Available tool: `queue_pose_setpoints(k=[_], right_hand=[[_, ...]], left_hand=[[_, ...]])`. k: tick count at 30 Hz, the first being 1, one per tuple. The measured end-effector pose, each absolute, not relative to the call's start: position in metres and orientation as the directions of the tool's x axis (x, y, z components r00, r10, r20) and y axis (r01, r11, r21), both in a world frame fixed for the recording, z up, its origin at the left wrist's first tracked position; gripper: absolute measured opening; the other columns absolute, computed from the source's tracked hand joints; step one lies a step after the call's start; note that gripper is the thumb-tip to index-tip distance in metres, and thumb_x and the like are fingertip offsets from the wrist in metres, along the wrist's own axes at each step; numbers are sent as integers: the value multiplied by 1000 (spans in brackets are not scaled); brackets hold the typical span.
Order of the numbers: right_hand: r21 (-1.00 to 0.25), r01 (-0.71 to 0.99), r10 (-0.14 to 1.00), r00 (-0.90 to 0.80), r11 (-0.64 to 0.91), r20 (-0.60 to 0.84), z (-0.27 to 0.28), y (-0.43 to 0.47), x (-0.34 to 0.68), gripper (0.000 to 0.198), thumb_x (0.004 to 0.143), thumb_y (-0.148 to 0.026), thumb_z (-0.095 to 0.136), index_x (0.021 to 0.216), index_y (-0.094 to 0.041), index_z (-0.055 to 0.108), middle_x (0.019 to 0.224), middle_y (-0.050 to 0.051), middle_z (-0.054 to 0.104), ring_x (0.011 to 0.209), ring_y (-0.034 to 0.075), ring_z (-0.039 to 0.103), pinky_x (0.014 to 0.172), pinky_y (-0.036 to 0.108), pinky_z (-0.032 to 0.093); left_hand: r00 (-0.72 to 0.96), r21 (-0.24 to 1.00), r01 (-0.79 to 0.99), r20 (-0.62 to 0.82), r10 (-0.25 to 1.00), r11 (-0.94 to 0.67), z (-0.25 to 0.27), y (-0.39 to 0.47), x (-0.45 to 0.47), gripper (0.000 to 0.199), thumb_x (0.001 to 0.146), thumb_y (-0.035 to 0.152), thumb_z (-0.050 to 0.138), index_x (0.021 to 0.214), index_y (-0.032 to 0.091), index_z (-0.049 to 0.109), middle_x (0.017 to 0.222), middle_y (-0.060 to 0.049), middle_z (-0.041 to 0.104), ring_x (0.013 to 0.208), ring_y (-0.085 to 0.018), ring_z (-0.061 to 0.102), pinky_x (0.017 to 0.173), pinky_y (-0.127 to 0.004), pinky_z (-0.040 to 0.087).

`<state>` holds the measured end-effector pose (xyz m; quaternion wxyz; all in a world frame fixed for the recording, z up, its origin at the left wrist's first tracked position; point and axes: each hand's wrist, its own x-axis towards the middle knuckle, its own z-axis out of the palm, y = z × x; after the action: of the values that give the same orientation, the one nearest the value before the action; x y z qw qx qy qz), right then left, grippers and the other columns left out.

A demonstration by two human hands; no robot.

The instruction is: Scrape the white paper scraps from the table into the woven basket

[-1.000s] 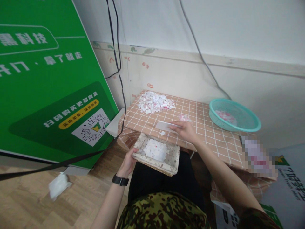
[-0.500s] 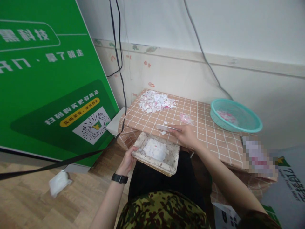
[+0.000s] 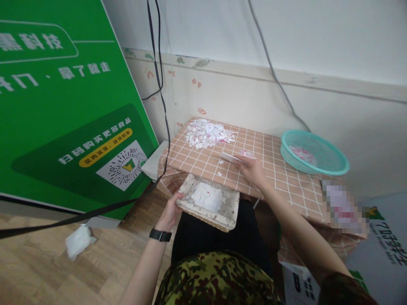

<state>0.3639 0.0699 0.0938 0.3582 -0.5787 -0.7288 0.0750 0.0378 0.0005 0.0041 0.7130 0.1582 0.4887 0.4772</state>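
My left hand (image 3: 171,209) grips the left edge of a shallow rectangular basket (image 3: 203,214) with a stained pale lining, held at the table's front edge over my lap. White paper scraps (image 3: 207,197) lie inside it. In my right hand (image 3: 252,170) is a thin, flat white card (image 3: 228,157), pinched just above the tablecloth. A couple of loose scraps (image 3: 219,174) rest on the cloth between card and basket. Beyond the card, a small clump of pink-white pieces (image 3: 246,153) is partly hidden by my right hand.
The checked brown tablecloth (image 3: 270,149) carries a heap of white and pink scraps (image 3: 208,133) at back left. A teal mesh basket (image 3: 332,167) with pink pieces stands at right. A green cabinet (image 3: 63,101) is on the left, with a black strap (image 3: 164,110) hanging beside the table.
My right hand and the card have moved up and slightly right, away from the basket. The loose scraps near the table edge have shifted a little. My left hand and the basket stay nearly still.
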Motion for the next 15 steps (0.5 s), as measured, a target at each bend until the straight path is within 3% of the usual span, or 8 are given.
queue_pose_setpoints(k=[11, 15], right_hand=[[-572, 703, 902, -261, 423, 345, 102, -4, 341, 29, 98, -36, 52, 116, -28, 75, 110, 3, 77, 92, 24, 75, 77, 34, 60], [-608, 674, 899, -217, 420, 382, 99, -7, 335, 27, 98, -36, 55, 112, -27, 75, 108, 3, 77, 94, 24, 75, 78, 33, 60]], left_hand=[[48, 736, -481, -521, 852, 477, 2, 1, 37, 21, 67, 21, 69, 85, 12, 74, 71, -5, 77, 65, -22, 68, 60, -28, 50], [57, 728, -480, -530, 846, 489, -3, 2, 35, 20, 66, 22, 69, 83, 13, 74, 69, -4, 76, 62, -20, 67, 59, -28, 49]])
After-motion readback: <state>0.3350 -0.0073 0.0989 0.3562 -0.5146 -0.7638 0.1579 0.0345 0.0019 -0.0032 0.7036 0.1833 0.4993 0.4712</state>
